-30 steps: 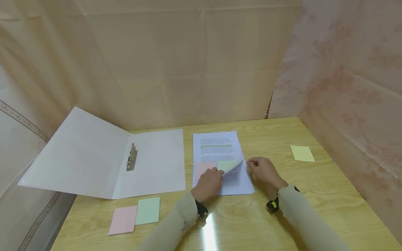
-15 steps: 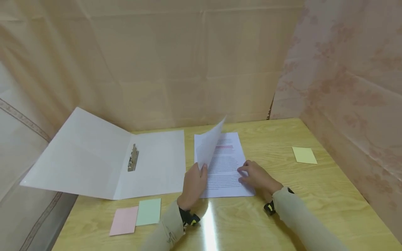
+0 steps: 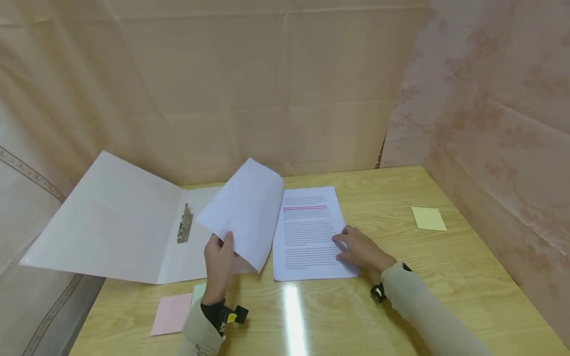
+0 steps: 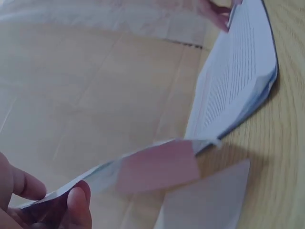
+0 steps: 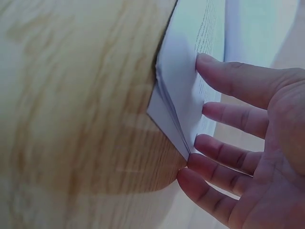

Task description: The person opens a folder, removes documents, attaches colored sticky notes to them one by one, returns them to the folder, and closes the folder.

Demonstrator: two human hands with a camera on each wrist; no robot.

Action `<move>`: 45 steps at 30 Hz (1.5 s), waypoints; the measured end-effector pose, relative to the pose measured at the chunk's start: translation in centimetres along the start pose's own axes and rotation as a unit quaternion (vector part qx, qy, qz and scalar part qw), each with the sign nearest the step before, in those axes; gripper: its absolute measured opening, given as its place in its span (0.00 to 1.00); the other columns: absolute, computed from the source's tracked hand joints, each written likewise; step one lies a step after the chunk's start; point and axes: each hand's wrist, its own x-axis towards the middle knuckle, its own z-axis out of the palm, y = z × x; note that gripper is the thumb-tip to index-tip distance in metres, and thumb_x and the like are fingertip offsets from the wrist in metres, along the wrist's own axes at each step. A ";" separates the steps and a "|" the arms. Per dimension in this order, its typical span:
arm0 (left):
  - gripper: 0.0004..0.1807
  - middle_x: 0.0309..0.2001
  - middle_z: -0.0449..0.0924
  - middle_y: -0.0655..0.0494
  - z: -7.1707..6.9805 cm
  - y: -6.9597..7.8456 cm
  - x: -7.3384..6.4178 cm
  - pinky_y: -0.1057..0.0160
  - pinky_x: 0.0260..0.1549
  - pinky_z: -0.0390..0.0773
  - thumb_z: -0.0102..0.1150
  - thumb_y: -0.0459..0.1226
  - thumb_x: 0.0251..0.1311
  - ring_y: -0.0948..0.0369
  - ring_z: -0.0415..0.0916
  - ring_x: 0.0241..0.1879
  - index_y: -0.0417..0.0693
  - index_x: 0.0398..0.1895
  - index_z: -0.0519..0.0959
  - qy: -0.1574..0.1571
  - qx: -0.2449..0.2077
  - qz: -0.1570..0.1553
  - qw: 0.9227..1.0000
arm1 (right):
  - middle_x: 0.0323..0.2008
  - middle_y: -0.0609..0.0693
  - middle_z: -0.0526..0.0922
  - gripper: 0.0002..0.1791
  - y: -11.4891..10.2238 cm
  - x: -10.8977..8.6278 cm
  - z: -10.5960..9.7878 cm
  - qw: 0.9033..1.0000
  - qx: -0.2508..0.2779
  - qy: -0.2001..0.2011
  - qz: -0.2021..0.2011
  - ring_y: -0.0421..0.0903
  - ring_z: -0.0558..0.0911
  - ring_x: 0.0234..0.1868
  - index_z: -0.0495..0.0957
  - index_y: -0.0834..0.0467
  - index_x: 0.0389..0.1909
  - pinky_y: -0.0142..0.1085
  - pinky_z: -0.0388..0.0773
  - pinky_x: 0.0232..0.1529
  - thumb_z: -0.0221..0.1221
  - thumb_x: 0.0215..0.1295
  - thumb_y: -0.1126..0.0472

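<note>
My left hand [image 3: 218,269] pinches a sheet of paper [image 3: 251,207] between thumb and fingers, its blank back facing up. The sheet bends over the right cover of a white binder [image 3: 124,227]. In the left wrist view a pink sticky note [image 4: 159,167] shows on the sheet's other face, beside a pale green one [image 4: 106,177]. Printed pages [image 3: 307,247] lie stacked to the right, the top one with a pink highlighted line. On their right edge rest the fingertips of my right hand [image 3: 365,249], fingers spread and gripping nothing, as the right wrist view shows.
The binder lies open with a metal clip [image 3: 184,225] near its spine, its left cover raised. Pink notes [image 3: 169,315] and partly hidden green notes [image 3: 198,292] lie at the front left. A yellow note pad [image 3: 428,218] is at the right. Curtains close off the back and sides.
My left hand has lifted the sheet bearing the notes and carried it left, turning it over toward the binder. A page with pink highlighting is uncovered. My right hand has shifted onto the stack's right edge.
</note>
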 end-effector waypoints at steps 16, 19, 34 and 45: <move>0.33 0.61 0.61 0.33 -2.1 -1.9 0.6 0.47 0.51 0.69 0.51 0.32 0.62 0.42 0.66 0.56 0.33 0.70 0.55 0.112 0.090 0.050 0.988 | 0.49 0.55 0.73 0.30 -0.1 -0.3 -0.3 1.000 0.013 -0.008 0.015 0.48 0.70 0.46 0.76 0.59 0.61 0.41 0.70 0.46 0.68 0.57 0.56; 0.31 0.59 0.64 0.32 -0.5 -1.9 0.4 0.44 0.50 0.71 0.53 0.33 0.62 0.42 0.68 0.54 0.33 0.68 0.59 0.082 0.149 0.111 0.979 | 0.51 0.56 0.74 0.29 -0.1 -0.3 -0.2 1.000 0.012 -0.009 0.010 0.50 0.70 0.47 0.77 0.59 0.60 0.42 0.71 0.48 0.68 0.57 0.56; 0.20 0.58 0.73 0.41 7.3 -1.2 -0.3 0.48 0.53 0.75 0.55 0.40 0.66 0.48 0.74 0.54 0.41 0.58 0.74 -0.212 0.264 0.106 0.935 | 0.57 0.58 0.73 0.28 0.6 0.7 -0.1 1.000 0.004 -0.012 0.004 0.55 0.71 0.54 0.77 0.59 0.59 0.50 0.71 0.56 0.68 0.57 0.57; 0.20 0.52 0.78 0.42 9.9 -1.4 -1.2 0.49 0.48 0.75 0.61 0.40 0.58 0.46 0.75 0.50 0.39 0.52 0.80 -0.278 0.367 0.185 0.868 | 0.56 0.57 0.74 0.28 1.1 0.5 0.3 1.000 0.013 -0.001 0.003 0.54 0.71 0.53 0.78 0.60 0.58 0.50 0.71 0.55 0.68 0.57 0.57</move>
